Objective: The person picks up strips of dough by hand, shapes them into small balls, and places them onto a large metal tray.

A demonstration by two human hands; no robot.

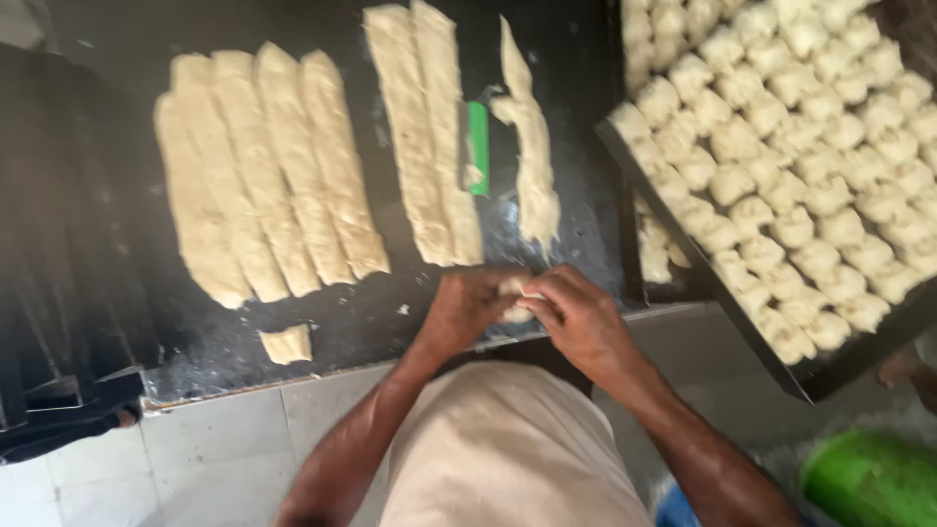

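My left hand (465,310) and my right hand (578,314) meet at the near edge of the dark worktop (576,59), both closed around a small piece of pale dough (516,301) held between them. Just beyond my hands lies a narrow dough strip (532,146). A green scraper (478,146) rests beside it, against a pair of long dough strips (425,137). Several more long strips (259,176) lie side by side at the left. A small cut dough piece (286,344) sits near the front edge.
A dark tray (683,249) at the right, tilted over the worktop, holds several rows of shaped dough pieces (800,146). Stacked dark trays (59,293) stand at the left. A green tub (869,478) sits on the tiled floor (195,459) at lower right.
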